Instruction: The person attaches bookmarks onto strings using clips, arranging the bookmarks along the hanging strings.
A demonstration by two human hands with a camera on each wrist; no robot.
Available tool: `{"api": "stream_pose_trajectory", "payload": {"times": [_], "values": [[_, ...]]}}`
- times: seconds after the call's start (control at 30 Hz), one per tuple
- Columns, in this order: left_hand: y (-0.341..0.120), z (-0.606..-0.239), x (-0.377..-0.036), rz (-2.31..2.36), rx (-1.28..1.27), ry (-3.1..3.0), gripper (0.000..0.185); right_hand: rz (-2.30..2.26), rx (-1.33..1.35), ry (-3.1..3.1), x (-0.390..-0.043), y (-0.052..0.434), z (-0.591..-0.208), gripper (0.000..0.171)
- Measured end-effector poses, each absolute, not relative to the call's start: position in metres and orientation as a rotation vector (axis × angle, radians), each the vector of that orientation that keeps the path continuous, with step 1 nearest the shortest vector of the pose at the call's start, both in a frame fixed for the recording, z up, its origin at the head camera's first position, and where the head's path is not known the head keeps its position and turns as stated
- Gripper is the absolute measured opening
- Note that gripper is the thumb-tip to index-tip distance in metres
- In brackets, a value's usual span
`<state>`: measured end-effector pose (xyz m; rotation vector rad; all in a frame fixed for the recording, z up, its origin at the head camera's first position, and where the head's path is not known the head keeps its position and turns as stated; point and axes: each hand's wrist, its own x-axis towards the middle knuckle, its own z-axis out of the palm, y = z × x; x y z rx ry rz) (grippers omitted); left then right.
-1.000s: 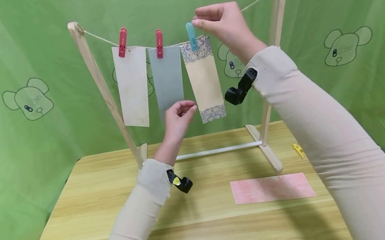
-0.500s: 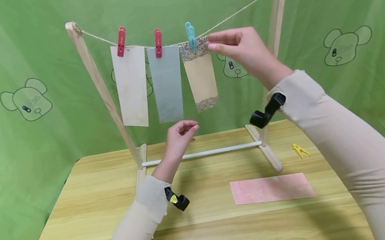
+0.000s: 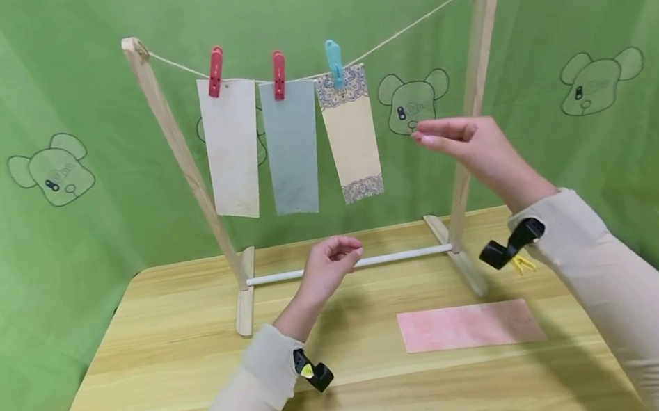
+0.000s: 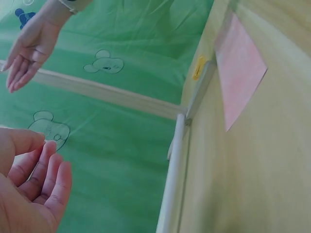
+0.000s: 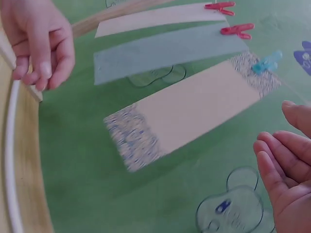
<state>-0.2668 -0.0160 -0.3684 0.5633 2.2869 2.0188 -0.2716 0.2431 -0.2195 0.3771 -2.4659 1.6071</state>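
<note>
A string between two wooden posts bears three paper strips: a white strip (image 3: pixel 233 149), a grey-blue strip (image 3: pixel 294 147) and a cream strip with patterned ends (image 3: pixel 352 139). Red clothespins grip the first two, one red clothespin (image 3: pixel 215 72) on the white and another red clothespin (image 3: pixel 279 75) on the grey-blue. On the cream strip sits a blue clothespin (image 3: pixel 335 64). My right hand (image 3: pixel 482 152) is in the air right of the cream strip, fingers relaxed, holding nothing. Below the strips, near the rack's white bar (image 3: pixel 402 255), my left hand (image 3: pixel 327 270) is loosely curled around nothing.
On the table (image 3: pixel 142 400) lies a pink paper strip (image 3: pixel 469 326), in front of the rack's right foot. A yellow clothespin (image 3: pixel 523 265) lies further right, partly behind the right wrist camera (image 3: pixel 509 247). The right post (image 3: pixel 482 57) stands behind my right hand.
My right hand has left the blue clothespin and cream strip, moving down and right. My left hand has come down from beside the strip. The cream strip stays hanging, having swung slightly.
</note>
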Motion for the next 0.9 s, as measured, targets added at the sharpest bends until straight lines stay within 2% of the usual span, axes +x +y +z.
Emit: {"api": "stream_pose_trajectory", "payload": {"times": [0.3, 0.47, 0.9], "values": [[0.001, -0.392, -0.258, 1.901, 0.660, 2.287, 0.018, 1.493, 0.214, -2.535, -0.258, 0.283, -0.275, 0.052], [0.007, -0.392, -0.248, 1.853, 0.680, 2.287, 0.018, 1.497, 0.129, -2.566, -0.249, 0.307, -0.306, 0.056], [0.027, -0.421, -0.248, 1.860, 0.613, 2.158, 0.020, 1.584, -0.019, -2.543, -0.229, 0.358, -0.368, 0.050]]}}
